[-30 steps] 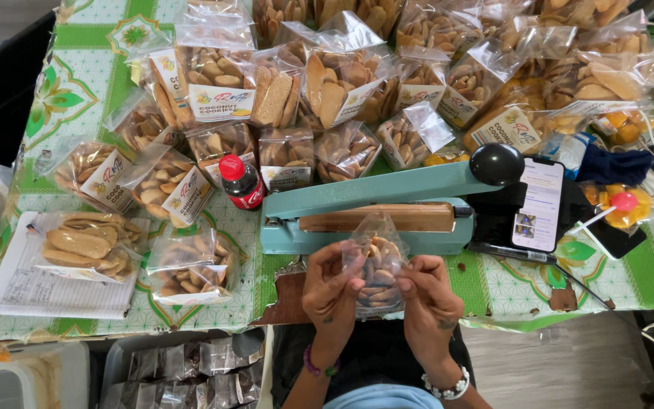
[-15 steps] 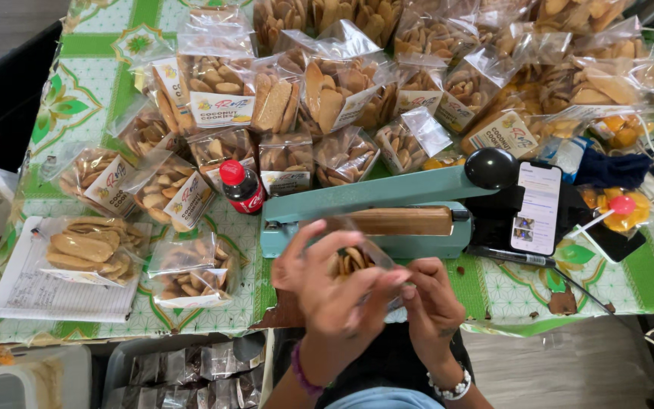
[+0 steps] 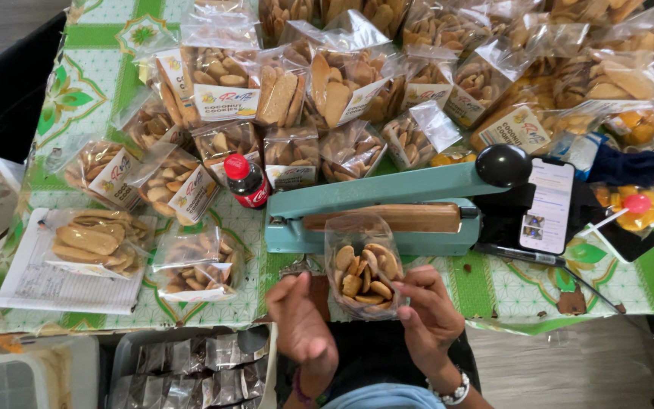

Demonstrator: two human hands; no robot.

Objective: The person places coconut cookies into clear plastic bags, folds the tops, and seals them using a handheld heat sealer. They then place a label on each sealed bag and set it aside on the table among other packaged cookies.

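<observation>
A small clear plastic bag of round brown cookies (image 3: 363, 270) stands in front of a teal heat sealer (image 3: 387, 208) whose arm with a black knob is raised. My right hand (image 3: 427, 313) grips the bag at its lower right side. My left hand (image 3: 301, 327) hovers just left of the bag with fingers spread, holding nothing. The bag's open top reaches up to the sealer's brown sealing bar.
Many sealed cookie bags (image 3: 327, 83) cover the green patterned tablecloth (image 3: 92, 68) behind the sealer. A red-capped bottle (image 3: 246, 182) stands left of it, a phone (image 3: 548, 206) and pen to the right. More bags (image 3: 198, 261) and a paper sheet lie left; a bin of dark packets (image 3: 191, 367) sits below.
Both hands held the bag up close a second ago. Now the bag is lower, against the sealer, my right hand alone holds it and my left hand has come off to the left.
</observation>
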